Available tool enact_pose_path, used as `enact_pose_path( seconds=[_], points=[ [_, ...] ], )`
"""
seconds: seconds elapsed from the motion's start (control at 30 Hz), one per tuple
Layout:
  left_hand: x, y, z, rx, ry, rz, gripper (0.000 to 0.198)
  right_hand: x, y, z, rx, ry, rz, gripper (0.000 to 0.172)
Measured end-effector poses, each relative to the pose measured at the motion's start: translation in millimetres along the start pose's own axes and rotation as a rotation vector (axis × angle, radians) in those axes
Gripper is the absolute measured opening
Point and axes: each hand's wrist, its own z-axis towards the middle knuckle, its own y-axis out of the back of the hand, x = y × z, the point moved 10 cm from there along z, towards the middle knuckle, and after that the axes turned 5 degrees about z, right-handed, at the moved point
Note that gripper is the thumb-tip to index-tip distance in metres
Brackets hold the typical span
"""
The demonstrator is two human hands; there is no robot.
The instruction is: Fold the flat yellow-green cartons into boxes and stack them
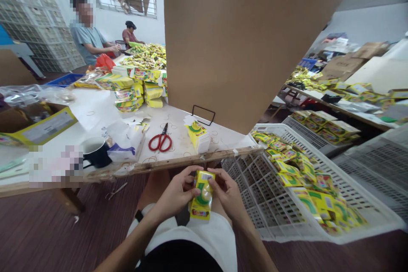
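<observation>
Over my lap I hold a small yellow and green carton (202, 195) upright between both hands. My left hand (180, 191) grips its left side, thumb on the front face. On the upper right edge my right hand (227, 189) is closed, its thumb near the top. Whether the carton's top flap is shut I cannot tell. Just beyond, at the table edge, stands a stack of flat cartons (198, 137) with white edges. Left of that stack lie red-handled scissors (160, 140).
To my right a white plastic crate (318, 161) holds many yellow cartons. A large cardboard sheet (242, 51) rises from the table (105, 119). A dark mug (97, 153) stands near the left edge. Bundled cartons (129, 93) sit farther back, near two people (91, 44).
</observation>
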Motion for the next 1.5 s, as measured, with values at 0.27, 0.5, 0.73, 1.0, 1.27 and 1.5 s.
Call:
enact_pose_path(
  seconds=[0.27, 0.5, 0.73, 1.0, 1.27, 1.5],
  points=[
    [-5, 12.8, 5, -0.2, -0.112, 0.129, 0.06, 95, 155, -14, -0.911, 0.425, -0.59, 0.023],
    [4, 18.9, 5, -0.218, -0.073, 0.178, 0.043, 45, 146, 70, -0.566, 0.202, -0.628, 0.031],
    [-2, 27.5, 2, -0.231, -0.089, 0.252, 0.037, -13, 41, 164, -0.316, 0.013, -0.618, 0.044],
    [1, 30.1, 2, -0.231, -0.101, 0.275, 0.033, -48, 26, 204, -0.233, -0.164, -0.699, 0.02],
    [8, 29.5, 5, -0.216, -0.096, 0.304, 0.034, -56, 31, 199, -0.27, -0.179, -0.571, 0.016],
    [3, 49.7, 3, -0.302, -0.124, 0.255, 0.034, -24, 39, 175, -0.374, -0.078, -0.181, 0.017]
  ],
)
